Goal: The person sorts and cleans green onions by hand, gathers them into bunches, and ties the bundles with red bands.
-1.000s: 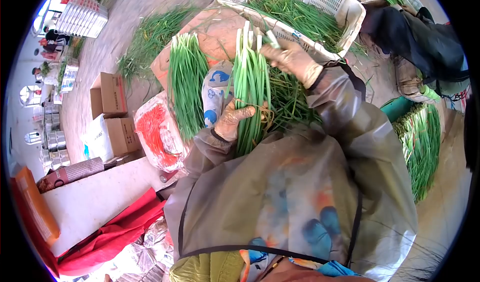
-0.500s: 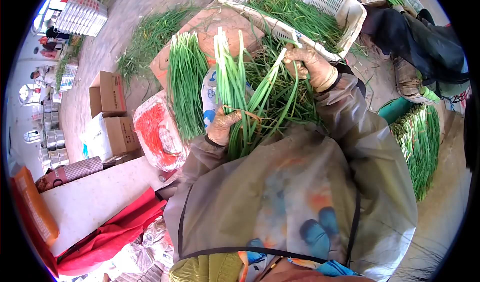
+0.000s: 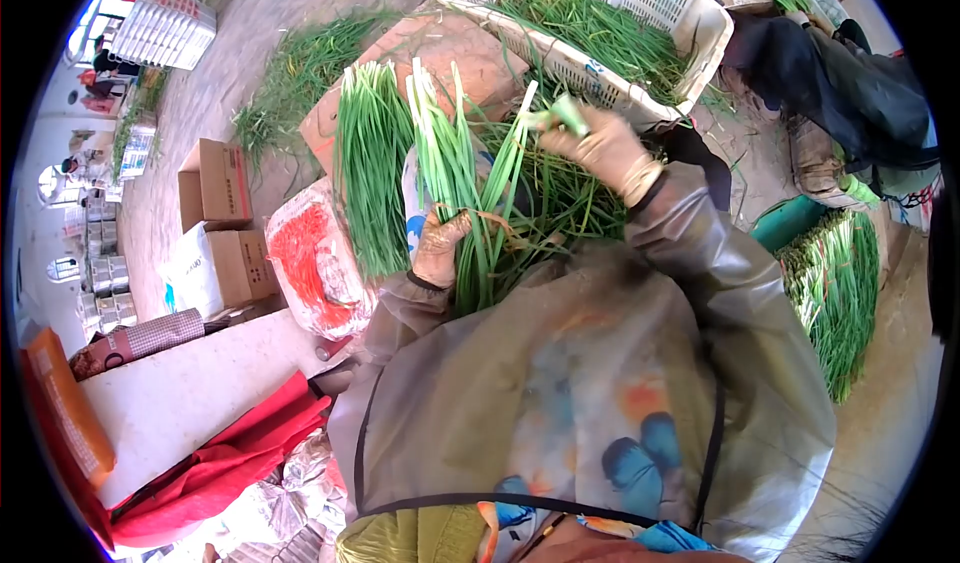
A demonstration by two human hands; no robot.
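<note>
Green and white, gathered upright in the left hand: a bunch of long stalks, held firmly in a wrapped grip, above the lap of the grey apron. At the right hand, bent at the fingers around a pale green piece, too blurred to make out; near the bunch's upper ends, apart from the other hand.

Just beyond, on a reddish-brown board: a laid bunch. Beside the bunch in hand, on the side of the raised arm: a dark green heap. Past the board, on a dusty floor: scattered greens and a white crate with loose greens inside. At the far left, along the room: stacked crates and arched windows. Nearer, a white tabletop with a red cloth along its edge. On the right, a person in dark clothing.

Counted: two bare-board-side cardboard boxes, one red-stringed pack, one large bundle at the right; stalks too overlapped to count.

In the held bunch: slim and straight, white at the tips, greener toward the apron, fanned into clusters, with a brownish strand across.
</note>
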